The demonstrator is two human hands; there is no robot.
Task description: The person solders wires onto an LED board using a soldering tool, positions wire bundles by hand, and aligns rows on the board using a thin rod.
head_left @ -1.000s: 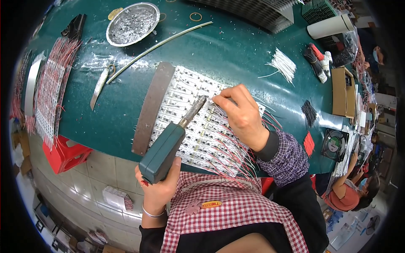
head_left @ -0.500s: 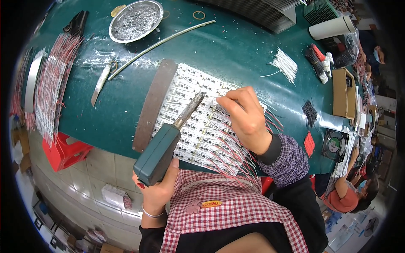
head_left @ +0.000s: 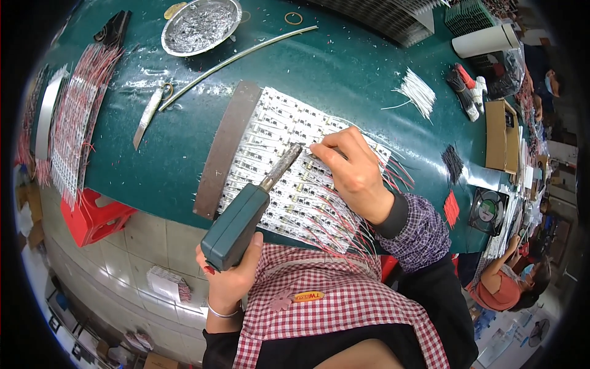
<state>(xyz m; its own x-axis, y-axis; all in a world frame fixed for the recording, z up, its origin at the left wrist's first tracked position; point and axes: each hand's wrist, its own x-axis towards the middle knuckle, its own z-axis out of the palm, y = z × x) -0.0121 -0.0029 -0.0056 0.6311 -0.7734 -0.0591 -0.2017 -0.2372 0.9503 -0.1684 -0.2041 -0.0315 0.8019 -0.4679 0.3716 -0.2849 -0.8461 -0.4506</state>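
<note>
My left hand (head_left: 232, 273) grips a dark green soldering gun (head_left: 236, 224) by its lower end. The gun's metal barrel slants up and right over a white panel of small circuit boards (head_left: 270, 144), its dark tip just left of my right fingertips. On the panel rests my right hand (head_left: 355, 175), thumb and forefinger pinched together. Whatever lies in that pinch is too small to make out. Thin red, white and black wires (head_left: 332, 224) trail from the panel's near and right parts. A flat brown bar (head_left: 227, 150) lies along its left edge.
Left of the panel lie a knife (head_left: 147, 118), a long pale tube (head_left: 239, 56) and wired boards (head_left: 80, 123). A metal bowl (head_left: 175, 48) of silvery scraps stands behind. To the right are white wires (head_left: 418, 92), black wires (head_left: 452, 163), red wires (head_left: 452, 208) and a fan (head_left: 487, 211).
The soldering gun's tip has moved slightly right and nearer, closing in on my right fingertips. My right hand has shifted a little left, still pinched. The whole view has tilted slightly.
</note>
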